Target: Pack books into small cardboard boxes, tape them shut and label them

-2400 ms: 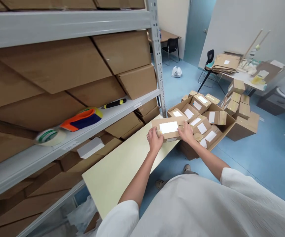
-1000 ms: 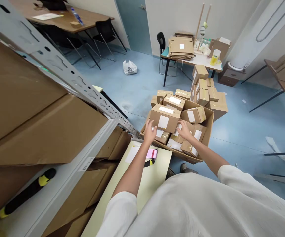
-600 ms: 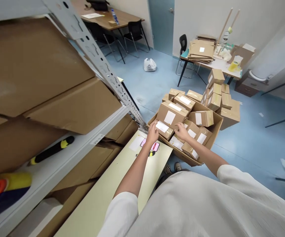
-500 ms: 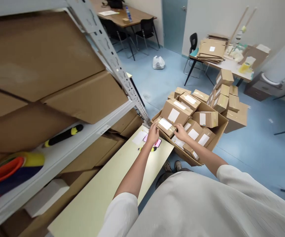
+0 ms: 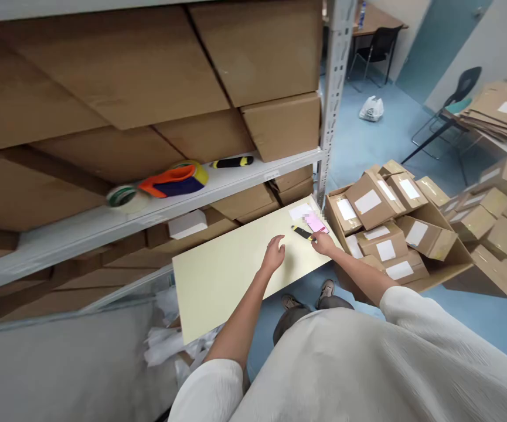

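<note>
My left hand (image 5: 274, 253) hovers over the pale yellow board (image 5: 227, 264), fingers apart, holding nothing. My right hand (image 5: 322, 242) is at the board's right end, its fingertips at the end of a black and yellow utility knife (image 5: 301, 232); whether they grip it is too small to tell. Just behind that hand lies a phone with a pink screen (image 5: 315, 223), beside a white paper (image 5: 299, 211). To the right, a large open carton (image 5: 459, 268) holds several small taped boxes with white labels (image 5: 368, 201).
A metal shelf (image 5: 253, 173) full of cardboard boxes carries tape rolls (image 5: 128, 199), an orange and blue item (image 5: 172, 180) and another knife (image 5: 233, 162). More boxes (image 5: 490, 269) are stacked at the right. A white bag (image 5: 371, 109) lies on the floor.
The view has swung left. Both hands have left the labelled box in the carton and are now over the board, the right one at the knife.
</note>
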